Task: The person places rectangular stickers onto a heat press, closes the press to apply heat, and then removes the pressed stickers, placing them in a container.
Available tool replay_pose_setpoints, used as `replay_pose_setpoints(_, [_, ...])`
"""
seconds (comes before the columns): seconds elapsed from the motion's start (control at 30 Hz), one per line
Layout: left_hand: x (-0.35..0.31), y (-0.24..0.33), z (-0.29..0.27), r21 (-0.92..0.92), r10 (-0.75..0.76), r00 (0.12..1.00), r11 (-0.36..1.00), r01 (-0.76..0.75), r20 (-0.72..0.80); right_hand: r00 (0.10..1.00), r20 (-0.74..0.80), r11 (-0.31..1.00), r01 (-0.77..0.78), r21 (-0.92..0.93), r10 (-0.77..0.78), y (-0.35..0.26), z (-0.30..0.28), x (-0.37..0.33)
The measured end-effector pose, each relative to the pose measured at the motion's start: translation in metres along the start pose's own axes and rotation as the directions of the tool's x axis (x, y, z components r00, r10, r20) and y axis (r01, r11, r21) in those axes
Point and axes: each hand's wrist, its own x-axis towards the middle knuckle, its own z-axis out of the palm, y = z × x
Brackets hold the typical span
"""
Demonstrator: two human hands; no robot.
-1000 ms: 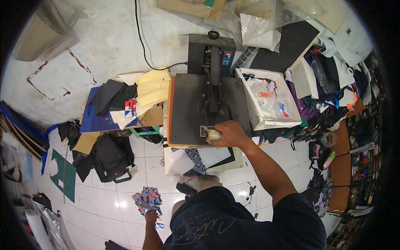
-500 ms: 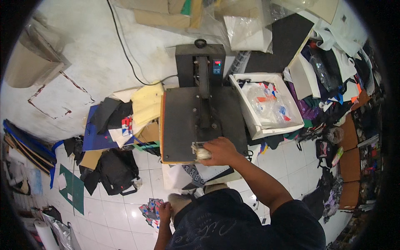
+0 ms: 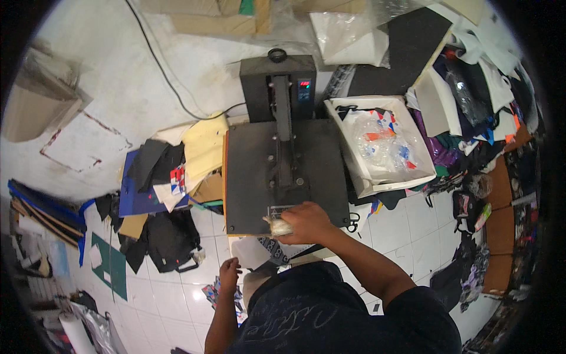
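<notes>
A black heat press (image 3: 259, 171) stands before me, its flat top plate level and its control box at the far end. On the handle (image 3: 277, 226) at the plate's near edge, wrapped in something pale, my right hand (image 3: 306, 224) is closed. My left hand (image 3: 229, 275) is raised left of my body, its fingers loosely apart and nothing visible in them. Below it, partly hidden by my forearm, lie several red, blue and grey patterned pieces (image 3: 210, 292). A white sheet (image 3: 250, 252) and a dark printed strip (image 3: 277, 252) show under the press's near edge.
Right of the press stands a white box (image 3: 368, 186) holding plastic-wrapped pieces. Scissors (image 3: 353, 222) lie beside the plate's right corner. Yellow cloth (image 3: 203, 143), dark fabric and a black bag (image 3: 171, 242) are at the left. A cable (image 3: 156, 62) runs down the wall.
My left hand has moved up and away from the patterned pieces, and its fingers have loosened. My right hand stays on the press handle. The view has shifted slightly.
</notes>
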Motion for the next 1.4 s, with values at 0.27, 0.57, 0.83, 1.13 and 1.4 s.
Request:
replay_pose_setpoints(0.27, [-0.014,0.01,0.042,-0.077,-0.116,0.991,0.99,0.121,0.059,0.996,0.086,0.999,-0.012,0.034,0.009,-0.001,-0.005,0.006])
replay_pose_setpoints(0.57, [-0.005,0.013,0.058,-0.274,-0.088,0.989,0.954,0.119,0.122,0.995,0.095,1.0,-0.017,0.02,0.015,0.0,-0.003,0.012])
replay_pose_setpoints(0.83, [0.03,0.048,0.075,-0.749,-0.219,0.975,0.651,0.126,-0.026,0.998,-0.035,0.998,0.044,0.035,-0.043,-0.001,0.004,0.01])
replay_pose_setpoints(1.13, [0.067,0.064,0.081,-0.963,-0.015,0.997,0.261,0.071,0.07,0.992,0.123,0.999,0.011,-0.037,-0.006,-0.005,0.005,0.011])
replay_pose_setpoints(1.4, [0.095,0.064,0.098,-0.994,0.122,0.991,0.107,0.036,0.049,0.752,0.62,0.971,-0.115,-0.21,0.223,-0.021,-0.023,0.041])
